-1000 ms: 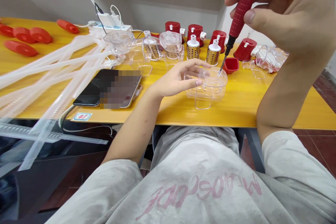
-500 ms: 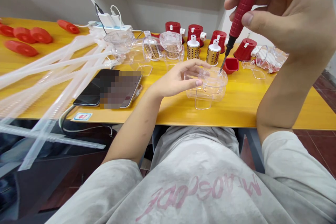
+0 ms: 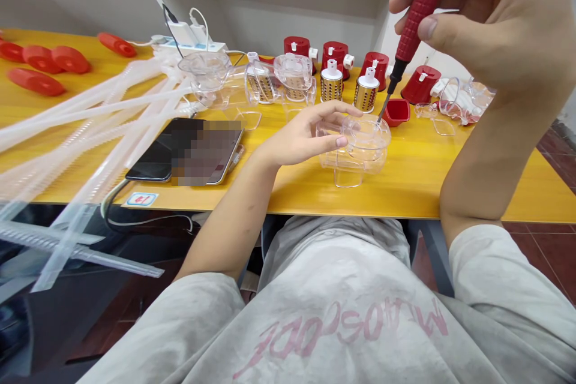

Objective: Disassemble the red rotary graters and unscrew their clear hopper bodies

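My right hand (image 3: pixel 490 12) is raised at the upper right, its fingers closed round the red handle of a screwdriver (image 3: pixel 411 27). The thin metal shaft slants down into a clear plastic housing (image 3: pixel 360 153) that stands on the yellow table (image 3: pixel 427 186). My left hand (image 3: pixel 306 135) curls round the left side of that housing, thumb and fingers against its wall. The screwdriver's tip is hidden inside the clear part.
Behind the housing stand two metal grater drums (image 3: pixel 332 84), several red caps (image 3: pixel 335 54) and more clear housings (image 3: pixel 294 75). A phone (image 3: pixel 189 150) lies left of my hand, beside long translucent plastic strips (image 3: pixel 90 126). Red discs (image 3: pixel 40 63) lie far left. A power strip (image 3: pixel 189 42) sits at the back.
My right hand and the screwdriver handle have shifted very slightly to the right. My left hand and the clear housing have stayed in place.
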`<state>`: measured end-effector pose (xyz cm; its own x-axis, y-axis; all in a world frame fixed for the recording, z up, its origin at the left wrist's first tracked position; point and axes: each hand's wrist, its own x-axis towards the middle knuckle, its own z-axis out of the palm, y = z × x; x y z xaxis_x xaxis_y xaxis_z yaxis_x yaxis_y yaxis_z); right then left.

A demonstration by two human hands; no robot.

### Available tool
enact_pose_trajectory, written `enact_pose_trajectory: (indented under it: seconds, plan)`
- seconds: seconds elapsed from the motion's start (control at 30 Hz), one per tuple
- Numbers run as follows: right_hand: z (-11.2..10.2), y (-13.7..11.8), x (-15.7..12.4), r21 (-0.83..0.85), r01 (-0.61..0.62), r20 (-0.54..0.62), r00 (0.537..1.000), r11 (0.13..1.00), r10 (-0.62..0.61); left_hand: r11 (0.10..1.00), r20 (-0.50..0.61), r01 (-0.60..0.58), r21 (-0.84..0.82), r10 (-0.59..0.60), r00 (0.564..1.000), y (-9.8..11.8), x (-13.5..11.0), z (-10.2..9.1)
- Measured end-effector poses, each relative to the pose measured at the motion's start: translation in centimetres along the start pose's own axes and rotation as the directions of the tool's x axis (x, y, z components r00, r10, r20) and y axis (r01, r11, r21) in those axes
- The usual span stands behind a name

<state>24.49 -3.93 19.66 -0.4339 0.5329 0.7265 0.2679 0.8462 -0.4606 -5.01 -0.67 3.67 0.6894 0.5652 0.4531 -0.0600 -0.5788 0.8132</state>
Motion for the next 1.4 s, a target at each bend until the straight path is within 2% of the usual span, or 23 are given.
enact_pose_trajectory:
  seconds: [0.2,0.4,0.5,0.7,0.83,0.97,1.03,1.2,1.3,1.4]
  plan:
    - [-0.5,0.1,0.3,-0.213,-0.062,0.053,0.996,0.975,0.075,1.000,-0.002,-0.003,-0.016,0.003,1.000,0.0,-0.1,0.1]
    - [-0.3,-0.4,0.1,-0.112,-0.042,0.053,0.997,0.993,0.048,1.000,-0.005,-0.014,0.008,0.014,1.000,-0.1,0.0,0.1]
    - [-0.5,-0.2,0.1,-0.082,-0.047,0.091,0.994,0.995,0.054,1.000,-0.005,-0.017,0.014,0.017,1.000,-0.1,0.0,0.1]
    - [-0.7,0.3,0.5,-0.242,-0.010,0.079,0.996,0.970,0.029,1.000,-0.005,-0.017,0.017,0.017,1.000,0.0,0.0,0.1]
    - [-0.6,-0.4,0.2,-0.165,-0.019,0.071,0.997,0.986,0.031,1.000,0.002,-0.020,0.017,0.020,1.000,-0.1,0.0,0.0]
    - [-0.6,-0.3,-0.1,-0.108,-0.040,0.116,0.992,0.993,0.052,1.000,0.001,-0.023,0.018,0.023,1.000,-0.2,0.0,0.0]
    - [-0.7,0.2,0.0,-0.101,-0.012,0.137,0.990,0.995,0.025,1.000,0.000,-0.018,0.019,0.018,1.000,-0.1,0.0,0.0]
    - [-0.6,1.2,0.2,-0.185,0.084,0.096,0.993,0.979,-0.067,1.000,-0.004,-0.005,0.009,0.005,1.000,0.1,0.0,0.1]
    - [-0.4,0.8,-0.1,-0.096,0.082,0.096,0.993,0.992,-0.073,1.000,-0.007,-0.003,0.012,0.003,1.000,0.1,0.0,0.1]
    - [-0.3,0.2,-0.4,-0.037,0.030,0.111,0.994,0.999,-0.025,1.000,-0.008,-0.004,0.018,0.004,1.000,0.2,0.0,0.1]
